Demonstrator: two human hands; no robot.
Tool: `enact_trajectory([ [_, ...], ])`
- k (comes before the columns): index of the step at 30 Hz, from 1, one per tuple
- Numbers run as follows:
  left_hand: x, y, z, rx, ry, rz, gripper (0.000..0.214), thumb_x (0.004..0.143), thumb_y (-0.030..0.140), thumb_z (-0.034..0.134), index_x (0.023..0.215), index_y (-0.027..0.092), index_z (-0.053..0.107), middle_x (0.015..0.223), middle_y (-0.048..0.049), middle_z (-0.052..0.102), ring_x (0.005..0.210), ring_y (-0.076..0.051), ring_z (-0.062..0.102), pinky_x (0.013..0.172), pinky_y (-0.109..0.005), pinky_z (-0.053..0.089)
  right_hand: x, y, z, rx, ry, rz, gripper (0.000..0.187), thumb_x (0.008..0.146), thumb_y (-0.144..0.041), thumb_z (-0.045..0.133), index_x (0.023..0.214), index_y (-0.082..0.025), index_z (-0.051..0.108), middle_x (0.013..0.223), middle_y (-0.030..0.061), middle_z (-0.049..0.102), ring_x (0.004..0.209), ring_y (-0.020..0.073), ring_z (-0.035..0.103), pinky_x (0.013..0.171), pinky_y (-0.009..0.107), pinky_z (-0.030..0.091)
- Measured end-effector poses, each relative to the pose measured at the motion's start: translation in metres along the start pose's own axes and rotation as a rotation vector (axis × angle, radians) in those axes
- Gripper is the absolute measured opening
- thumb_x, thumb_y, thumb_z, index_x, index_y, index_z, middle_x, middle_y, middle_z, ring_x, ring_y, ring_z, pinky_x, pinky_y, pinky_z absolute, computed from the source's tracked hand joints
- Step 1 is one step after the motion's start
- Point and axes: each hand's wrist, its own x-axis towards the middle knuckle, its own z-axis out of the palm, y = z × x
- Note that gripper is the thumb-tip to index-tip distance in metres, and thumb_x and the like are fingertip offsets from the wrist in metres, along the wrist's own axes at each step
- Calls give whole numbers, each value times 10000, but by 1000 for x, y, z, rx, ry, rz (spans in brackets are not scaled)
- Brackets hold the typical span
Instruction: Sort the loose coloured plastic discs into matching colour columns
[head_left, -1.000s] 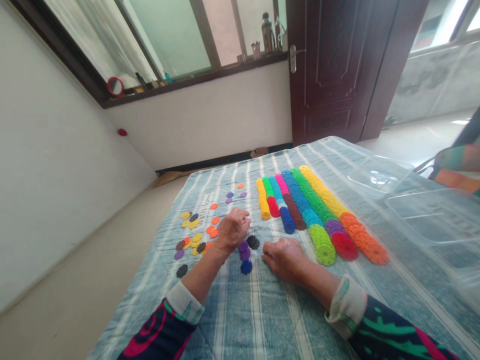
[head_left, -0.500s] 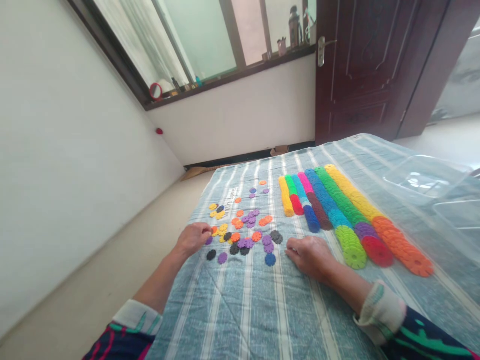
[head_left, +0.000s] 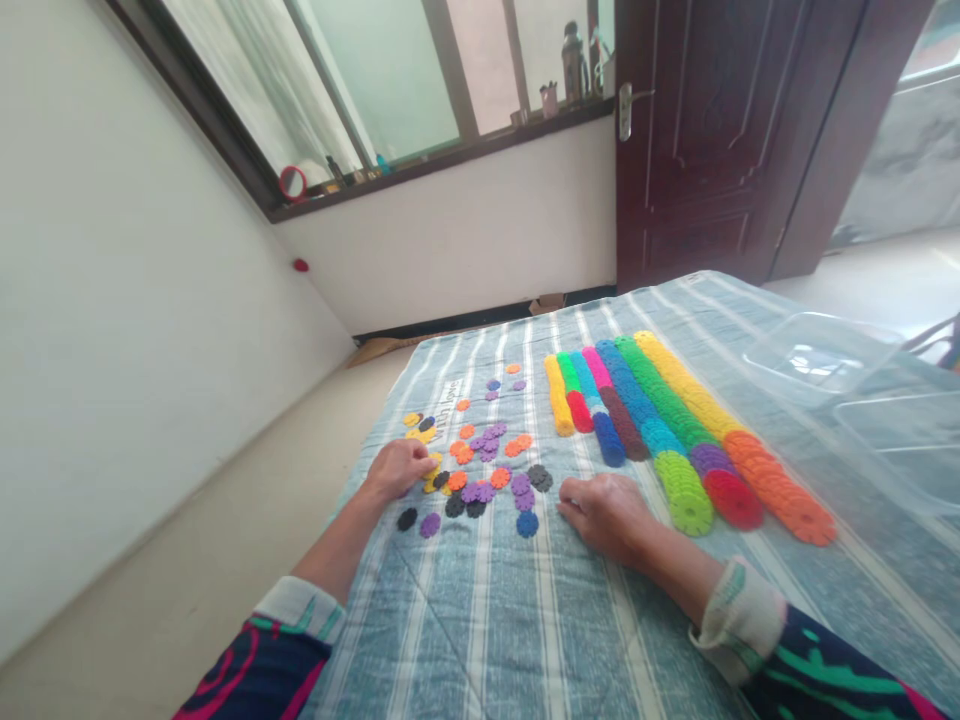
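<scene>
My left hand (head_left: 397,470) is closed in a pinch at the left edge of the scattered notched plastic discs. Its fingertips touch or hover over some yellow discs (head_left: 430,484); whatever it pinches is hidden. To the right of the scatter, my right hand (head_left: 604,508) rests low over the cloth with curled fingers, and I cannot see what is inside them. Purple discs (head_left: 489,440), orange discs (head_left: 460,452), black discs (head_left: 455,503) and a blue disc (head_left: 527,523) lie between the hands, some overlapping.
Rows of discs sorted by colour (head_left: 679,420) lie beyond my right hand. Two clear plastic containers (head_left: 825,355) stand at the right on the striped bedspread (head_left: 450,620). A white wall (head_left: 112,300) is at the left, a dark red door (head_left: 720,150) behind.
My left hand has moved slightly right relative to the discs, from the orange and purple ones at the edge onto the yellow ones. The right hand stays near its place; the view has shifted.
</scene>
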Motion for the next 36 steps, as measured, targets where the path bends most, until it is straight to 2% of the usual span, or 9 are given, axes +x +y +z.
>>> enact_trajectory([
  [4, 5, -9, 4, -157, -1, -77, 198, 626, 381, 623, 642, 183, 616, 539, 41, 570, 543, -127, 508, 519, -224, 347, 1, -1, -3, 11, -10, 3, 296, 951, -354, 436, 951, -219, 699, 876, 102, 748, 814, 234, 697, 622, 278, 361],
  [9, 10, -11, 2, -210, 1, -69, 217, 585, 356, 646, 704, 176, 658, 543, 46, 581, 548, -127, 518, 527, -227, 360, 0, -2, -6, 20, -9, 2, 302, 947, -356, 437, 971, -217, 704, 895, 111, 748, 829, 244, 699, 638, 283, 385],
  [14, 12, -7, -2, -306, -77, -108, 182, 531, 340, 666, 584, 173, 615, 477, 43, 549, 502, -119, 484, 496, -230, 341, 1, -2, -7, 26, -17, 3, 299, 944, -352, 444, 973, -214, 707, 901, 110, 750, 836, 237, 699, 653, 280, 397],
  [18, 10, -5, -5, -415, -41, -142, 212, 476, 331, 700, 532, 177, 565, 444, 44, 535, 476, -113, 464, 478, -227, 334, 1, -2, -7, 19, -3, -1, 310, 941, -354, 435, 961, -216, 712, 885, 106, 752, 829, 240, 704, 634, 278, 394],
  [22, 3, 2, -12, -505, 28, -148, 206, 497, 338, 694, 546, 176, 578, 432, 48, 517, 456, -106, 439, 466, -229, 322, 1, -2, -7, 17, 12, -8, 318, 936, -357, 431, 954, -214, 715, 880, 108, 751, 819, 245, 705, 623, 281, 395],
  [25, -4, 23, -16, -561, 56, -105, 212, 515, 349, 701, 576, 171, 603, 444, 55, 502, 458, -97, 421, 463, -228, 312, 1, -2, -6, 19, 14, -6, 323, 933, -366, 433, 955, -213, 715, 876, 111, 749, 810, 247, 703, 619, 283, 398],
  [28, -11, 60, -13, -652, 30, 12, 223, 529, 352, 714, 607, 163, 625, 517, 41, 558, 507, -100, 463, 493, -227, 351, 2, -1, -5, 22, 15, -3, 315, 932, -366, 439, 957, -213, 714, 874, 109, 749, 805, 243, 701, 618, 282, 395],
  [33, -14, 128, 12, -789, -98, 177, 167, 569, 307, 695, 618, 160, 630, 508, 47, 550, 498, -92, 458, 507, -228, 366, 2, 0, -4, 25, 16, -4, 304, 932, -374, 459, 958, -207, 711, 870, 106, 749, 793, 228, 696, 628, 275, 389],
  [36, -9, 157, 28, -827, -116, 246, 123, 572, 267, 675, 601, 156, 632, 529, 44, 557, 513, -90, 463, 521, -228, 371, 3, 0, -3, 27, 24, -7, 305, 936, -377, 458, 960, -209, 711, 862, 107, 749, 786, 233, 694, 629, 280, 390],
])
